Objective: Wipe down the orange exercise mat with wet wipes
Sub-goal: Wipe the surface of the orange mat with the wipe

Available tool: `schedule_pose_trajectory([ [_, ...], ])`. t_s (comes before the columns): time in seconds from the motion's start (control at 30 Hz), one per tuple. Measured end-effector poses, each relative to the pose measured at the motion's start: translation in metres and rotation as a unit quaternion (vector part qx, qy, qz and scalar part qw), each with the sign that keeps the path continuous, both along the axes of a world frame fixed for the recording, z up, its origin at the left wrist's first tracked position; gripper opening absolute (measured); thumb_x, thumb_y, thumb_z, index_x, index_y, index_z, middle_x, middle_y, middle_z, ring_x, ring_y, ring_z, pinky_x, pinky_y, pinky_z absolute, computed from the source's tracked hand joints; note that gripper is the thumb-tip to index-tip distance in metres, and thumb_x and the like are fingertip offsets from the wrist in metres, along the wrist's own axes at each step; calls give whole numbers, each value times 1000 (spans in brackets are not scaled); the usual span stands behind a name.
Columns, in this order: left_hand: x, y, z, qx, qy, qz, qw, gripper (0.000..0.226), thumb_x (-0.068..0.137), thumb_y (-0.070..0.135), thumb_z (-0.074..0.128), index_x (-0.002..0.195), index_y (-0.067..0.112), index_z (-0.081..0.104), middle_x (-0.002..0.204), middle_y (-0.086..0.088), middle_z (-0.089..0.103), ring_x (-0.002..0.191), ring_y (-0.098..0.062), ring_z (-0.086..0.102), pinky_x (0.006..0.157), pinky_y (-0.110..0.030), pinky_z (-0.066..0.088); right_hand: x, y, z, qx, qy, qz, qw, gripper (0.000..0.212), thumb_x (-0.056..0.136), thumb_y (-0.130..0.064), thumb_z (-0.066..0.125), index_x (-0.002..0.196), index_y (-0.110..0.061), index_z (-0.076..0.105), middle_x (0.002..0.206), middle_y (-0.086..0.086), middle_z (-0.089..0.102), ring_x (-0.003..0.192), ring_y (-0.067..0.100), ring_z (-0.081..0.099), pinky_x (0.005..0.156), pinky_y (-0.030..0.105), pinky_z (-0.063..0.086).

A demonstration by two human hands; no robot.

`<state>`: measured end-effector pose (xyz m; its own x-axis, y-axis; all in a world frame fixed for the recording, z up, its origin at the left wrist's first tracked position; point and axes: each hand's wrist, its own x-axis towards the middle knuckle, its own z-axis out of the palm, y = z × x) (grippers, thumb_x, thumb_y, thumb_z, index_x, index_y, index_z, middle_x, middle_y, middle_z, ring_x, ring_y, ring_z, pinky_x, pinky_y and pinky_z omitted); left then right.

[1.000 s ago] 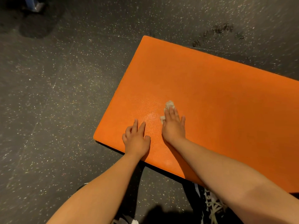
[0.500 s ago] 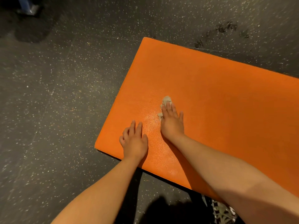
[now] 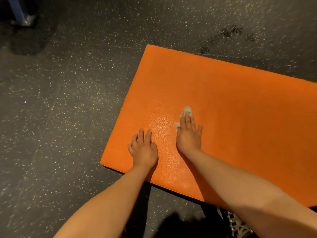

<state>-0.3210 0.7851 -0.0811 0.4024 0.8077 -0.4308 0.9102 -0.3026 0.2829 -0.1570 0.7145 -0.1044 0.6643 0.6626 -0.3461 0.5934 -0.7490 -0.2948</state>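
The orange exercise mat (image 3: 231, 103) lies flat on the dark floor, running from the centre to the right edge of the view. My right hand (image 3: 189, 134) lies flat on the mat with straight fingers, pressing a small crumpled white wet wipe (image 3: 186, 110) that shows beyond the fingertips and by the thumb. My left hand (image 3: 143, 148) rests palm down on the mat near its left end, fingers straight, holding nothing. A faint wet sheen shows on the mat between the two hands.
Dark speckled rubber floor (image 3: 60, 109) surrounds the mat. A blue and metal object (image 3: 21, 14) stands at the top left corner. Dark smudges (image 3: 229, 32) mark the floor beyond the mat's far edge. A patterned shoe (image 3: 238, 225) shows at the bottom right.
My right hand and the wipe have shifted slightly to the right on the mat. My left hand stays planted near the left end.
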Motion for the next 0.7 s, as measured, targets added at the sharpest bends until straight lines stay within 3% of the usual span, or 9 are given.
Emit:
schedule_pose_trajectory([
  [0.07,8,1,3,-3,-5,-1,1000,58,101,42,42,156,41,22,168,2,5,149,-27,8,117,-51,10,-12,5,4,-2,18,10,1000,59,109,-28,26,162,-21,0,169,-3,-15,154,15,-18,123,53,-11],
  [0.23,12,4,1,-20,-22,-80,996,57,103,44,39,157,41,21,169,7,3,151,-23,4,118,-49,9,-36,6,14,3,68,195,978,59,110,-29,28,163,-23,3,169,-5,-15,154,13,-19,124,53,-9],
  [0.3,13,4,1,-29,-4,-83,996,58,103,43,38,158,40,18,169,8,-2,152,-23,1,119,-49,8,-23,0,14,-8,47,179,983,58,110,-29,27,163,-23,4,169,-5,-14,154,13,-18,123,52,-11],
  [0.43,19,2,6,-44,11,-80,996,60,103,40,38,158,39,15,169,8,-6,152,-24,-1,121,-52,4,-2,-9,11,-39,24,6,999,62,108,-25,28,162,-24,-3,168,-3,-17,153,15,-21,122,56,-9],
  [0.5,21,2,6,-54,8,-69,996,62,102,37,41,158,39,15,168,8,-6,153,-24,-2,121,-53,3,-7,-5,11,-36,33,-22,999,67,107,-23,34,162,-23,-4,169,-2,-17,153,17,-21,121,56,-10],
  [0.7,27,1,5,-41,-29,-11,999,58,98,33,48,153,38,31,168,7,8,150,-24,7,120,-52,7,-35,1,10,12,67,139,988,61,108,-23,34,163,-23,7,170,-2,-9,155,14,-16,121,51,-12],
])
